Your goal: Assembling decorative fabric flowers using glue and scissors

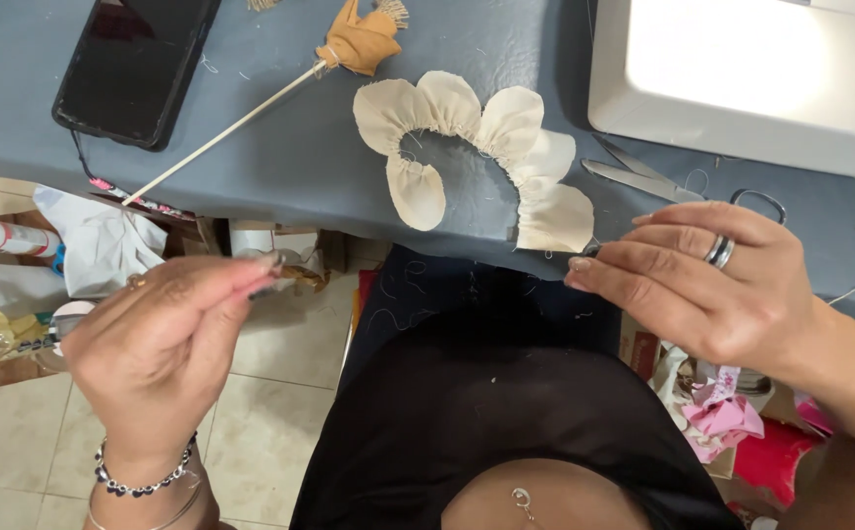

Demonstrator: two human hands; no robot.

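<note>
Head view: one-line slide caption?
Right hand pinches gathered cream fabric petals at table edge; left hand raised, fingertips together.

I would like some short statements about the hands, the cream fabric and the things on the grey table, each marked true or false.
1. The right hand wears a ring. True.
2. The cream fabric petals lie in a straight row. False: they curve in an arc on the grey table.
3. The left hand grips the scissors. False: the scissors lie on the table beside the white sewing machine, and the left hand is held pinched below the table edge.
4. A black phone lies at the table's far left. True.
5. The thin wooden stick carries blue fabric at its end. False: the fabric piece is tan.
6. The left wrist wears a beaded bracelet. True.
</note>
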